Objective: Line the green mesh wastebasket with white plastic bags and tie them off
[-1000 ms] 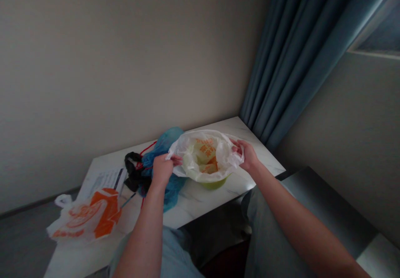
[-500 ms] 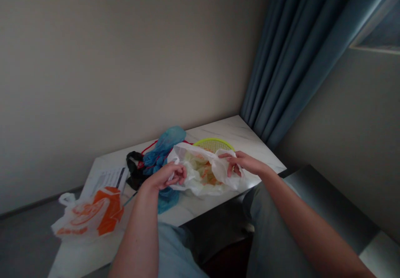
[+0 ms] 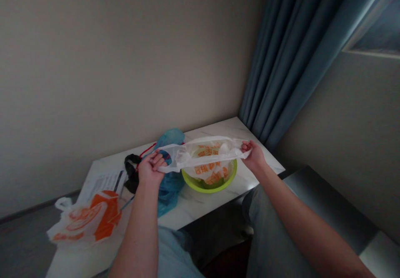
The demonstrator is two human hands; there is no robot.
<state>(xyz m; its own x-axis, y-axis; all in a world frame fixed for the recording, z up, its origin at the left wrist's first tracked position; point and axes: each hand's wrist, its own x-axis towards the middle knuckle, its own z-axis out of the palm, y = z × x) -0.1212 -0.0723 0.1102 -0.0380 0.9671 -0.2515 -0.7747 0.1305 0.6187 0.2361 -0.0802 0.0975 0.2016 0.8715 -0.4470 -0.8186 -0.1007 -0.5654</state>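
Note:
A white plastic bag (image 3: pixel 193 162) with orange print is stretched wide between my two hands. My left hand (image 3: pixel 152 165) is closed on its left end, and my right hand (image 3: pixel 251 155) grips the right end. The bag's mouth is pulled into a long, narrow opening. Its lower part hangs into a lime-green basket (image 3: pixel 208 189), whose front rim shows below it. Just under my left hand lies a crumpled blue plastic bag (image 3: pixel 170 192), partly covered by the white one.
A second white bag with orange print (image 3: pixel 90 217) lies at the table's left, near a printed sheet (image 3: pixel 101 182). A black bag (image 3: pixel 131 172) sits beside the blue one. The marble-patterned table (image 3: pixel 228 126) meets the wall behind; a blue curtain (image 3: pixel 290 61) hangs right.
My hands have moved apart and pulled the white bag taut, closing on its ends. The bag has risen and flattened, and the front of the green basket has come into sight.

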